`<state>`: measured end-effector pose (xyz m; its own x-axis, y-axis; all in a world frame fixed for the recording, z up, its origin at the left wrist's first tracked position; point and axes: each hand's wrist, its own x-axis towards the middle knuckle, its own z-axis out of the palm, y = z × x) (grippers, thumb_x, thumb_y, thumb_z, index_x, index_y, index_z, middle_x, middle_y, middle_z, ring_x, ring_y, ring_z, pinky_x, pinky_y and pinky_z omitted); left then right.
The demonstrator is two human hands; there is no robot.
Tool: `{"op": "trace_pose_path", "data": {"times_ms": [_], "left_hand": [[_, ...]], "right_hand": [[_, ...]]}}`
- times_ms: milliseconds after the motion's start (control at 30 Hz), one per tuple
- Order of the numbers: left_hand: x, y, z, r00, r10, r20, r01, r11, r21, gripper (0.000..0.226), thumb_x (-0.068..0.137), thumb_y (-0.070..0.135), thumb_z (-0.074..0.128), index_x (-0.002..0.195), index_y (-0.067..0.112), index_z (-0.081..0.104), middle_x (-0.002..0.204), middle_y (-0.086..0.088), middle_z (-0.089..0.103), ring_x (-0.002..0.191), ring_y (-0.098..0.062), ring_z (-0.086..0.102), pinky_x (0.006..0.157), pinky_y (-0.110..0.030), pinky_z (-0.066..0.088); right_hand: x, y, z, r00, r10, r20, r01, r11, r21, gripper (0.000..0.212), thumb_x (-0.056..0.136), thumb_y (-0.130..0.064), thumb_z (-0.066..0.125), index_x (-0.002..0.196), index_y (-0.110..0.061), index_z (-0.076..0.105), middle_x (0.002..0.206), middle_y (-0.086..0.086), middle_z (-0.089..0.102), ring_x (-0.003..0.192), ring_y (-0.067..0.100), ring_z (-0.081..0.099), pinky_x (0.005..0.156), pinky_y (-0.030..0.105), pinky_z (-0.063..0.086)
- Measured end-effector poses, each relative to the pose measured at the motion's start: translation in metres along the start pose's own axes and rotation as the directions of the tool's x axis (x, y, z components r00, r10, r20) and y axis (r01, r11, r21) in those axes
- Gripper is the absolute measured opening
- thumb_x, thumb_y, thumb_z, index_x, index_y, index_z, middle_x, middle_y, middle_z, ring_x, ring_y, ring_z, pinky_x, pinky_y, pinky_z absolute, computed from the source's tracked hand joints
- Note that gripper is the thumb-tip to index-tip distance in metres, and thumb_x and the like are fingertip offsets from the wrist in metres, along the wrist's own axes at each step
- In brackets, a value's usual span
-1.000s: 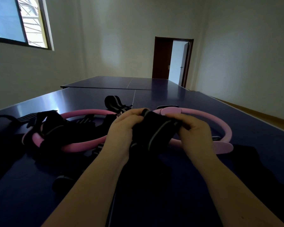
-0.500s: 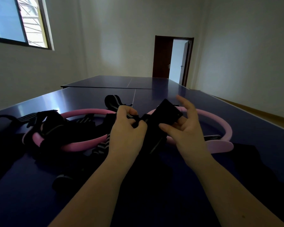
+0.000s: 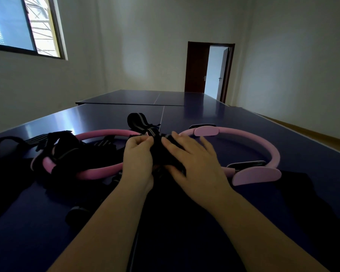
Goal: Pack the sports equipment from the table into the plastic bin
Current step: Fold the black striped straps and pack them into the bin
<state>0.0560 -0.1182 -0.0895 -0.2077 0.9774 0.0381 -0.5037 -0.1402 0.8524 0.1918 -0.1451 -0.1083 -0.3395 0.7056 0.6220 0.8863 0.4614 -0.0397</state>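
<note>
A black strap with grey stripes [image 3: 161, 152] is bunched between my hands at the middle of the blue table [image 3: 234, 118]. My left hand [image 3: 138, 160] pinches its upper edge with curled fingers. My right hand [image 3: 194, 163] lies over the strap's right side with fingers spread and fairly straight. One pink ring [image 3: 263, 150] lies flat to the right, with padded grips at its far and near sides. A second pink ring [image 3: 98, 173] lies to the left, half covered by more black straps [image 3: 63, 152]. No plastic bin is in view.
A looped black striped strap [image 3: 137, 120] stands just beyond my hands. Dark fabric [image 3: 312, 193] lies at the table's near right, and more dark gear [image 3: 2, 154] at the far left. An open door [image 3: 216, 73] is at the back.
My hands lifted the strap and turned it half a second ago. Now both have come down, the strap is bunched low on the table, and my right hand has flattened over it.
</note>
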Motion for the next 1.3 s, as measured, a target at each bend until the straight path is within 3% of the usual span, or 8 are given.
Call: {"op": "trace_pose_path", "data": {"times_ms": [100,200,367,533,733,900,1067,1300], "left_hand": [[-0.001,0.003,-0.001,0.995,0.019,0.094,-0.01,0.995,-0.101,0.022,0.097,0.014,0.056,0.115,0.002,0.062,0.103,-0.016,0.072,0.087,-0.027,0.073,0.06,-0.03,0.058],[-0.001,0.005,0.001,0.975,0.163,0.151,-0.156,0.986,-0.058,0.008,0.1,0.012,0.051,0.102,0.009,0.057,0.09,-0.013,0.07,0.083,-0.03,0.071,0.062,-0.032,0.058],[0.014,0.001,-0.01,0.907,0.38,0.184,-0.422,0.81,0.408,0.02,0.095,0.009,0.059,0.11,0.023,0.059,0.109,0.003,0.065,0.095,-0.011,0.065,0.077,-0.023,0.054],[0.022,-0.018,-0.015,0.896,0.123,0.427,-0.44,0.373,0.816,0.029,0.09,0.027,0.064,0.119,0.031,0.065,0.118,0.0,0.062,0.106,-0.02,0.061,0.096,-0.04,0.051],[0.033,-0.023,-0.019,0.92,0.065,0.386,-0.391,0.15,0.908,0.034,0.097,0.033,0.054,0.131,0.027,0.058,0.132,-0.003,0.056,0.114,-0.029,0.055,0.098,-0.046,0.047],[0.036,-0.029,-0.019,0.91,0.098,0.403,-0.399,-0.054,0.915,0.041,0.101,0.031,0.048,0.142,0.027,0.05,0.146,-0.004,0.047,0.125,-0.031,0.048,0.101,-0.044,0.045],[0.04,-0.034,-0.021,0.891,0.11,0.44,-0.418,-0.175,0.891,0.047,0.103,0.035,0.042,0.149,0.03,0.041,0.15,-0.004,0.045,0.127,-0.03,0.046,0.1,-0.039,0.041],[0.011,-0.017,0.0,0.854,0.285,0.435,-0.508,0.275,0.816,0.043,0.102,0.016,0.047,0.144,0.022,0.05,0.143,-0.002,0.055,0.127,-0.018,0.052,0.108,-0.029,0.038]], "right_hand": [[0.001,-0.005,-0.001,0.989,-0.018,-0.15,-0.001,0.992,-0.129,0.053,0.092,-0.041,0.049,0.141,-0.023,0.05,0.13,0.004,0.055,0.118,0.023,0.053,0.099,0.045,0.044],[0.004,-0.004,-0.009,0.972,0.186,-0.146,-0.163,0.975,0.153,0.041,0.099,-0.03,0.049,0.137,-0.015,0.052,0.123,0.004,0.057,0.112,0.017,0.054,0.097,0.03,0.043],[0.004,0.027,-0.001,0.716,0.698,-0.022,-0.354,0.391,0.85,0.022,0.103,-0.017,0.048,0.115,-0.012,0.066,0.099,-0.01,0.068,0.081,-0.014,0.063,0.063,0.002,0.045],[0.017,0.033,0.025,0.619,0.734,0.279,-0.405,-0.006,0.914,0.02,0.1,-0.019,0.055,0.115,-0.011,0.067,0.104,0.007,0.075,0.091,0.018,0.073,0.082,0.035,0.061],[0.015,0.038,0.043,0.548,0.809,0.213,-0.544,0.152,0.825,0.014,0.098,-0.03,0.058,0.105,-0.022,0.049,0.092,0.002,0.065,0.083,0.022,0.068,0.077,0.045,0.06],[0.007,0.054,0.047,0.763,0.638,0.102,-0.602,0.645,0.471,0.035,0.102,-0.043,0.046,0.075,-0.021,0.049,0.073,0.0,0.057,0.062,0.008,0.051,0.052,0.021,0.032],[0.006,0.055,0.056,0.8,0.586,0.13,-0.599,0.771,0.216,0.066,0.083,-0.075,0.017,0.097,-0.025,0.057,0.1,0.011,0.061,0.095,0.036,0.059,0.088,0.053,0.048],[0.007,0.04,0.03,0.823,0.565,0.069,-0.56,0.782,0.274,0.05,0.103,-0.021,0.041,0.151,-0.012,0.032,0.157,0.016,0.032,0.117,0.034,0.046,0.092,0.037,0.041]]}}
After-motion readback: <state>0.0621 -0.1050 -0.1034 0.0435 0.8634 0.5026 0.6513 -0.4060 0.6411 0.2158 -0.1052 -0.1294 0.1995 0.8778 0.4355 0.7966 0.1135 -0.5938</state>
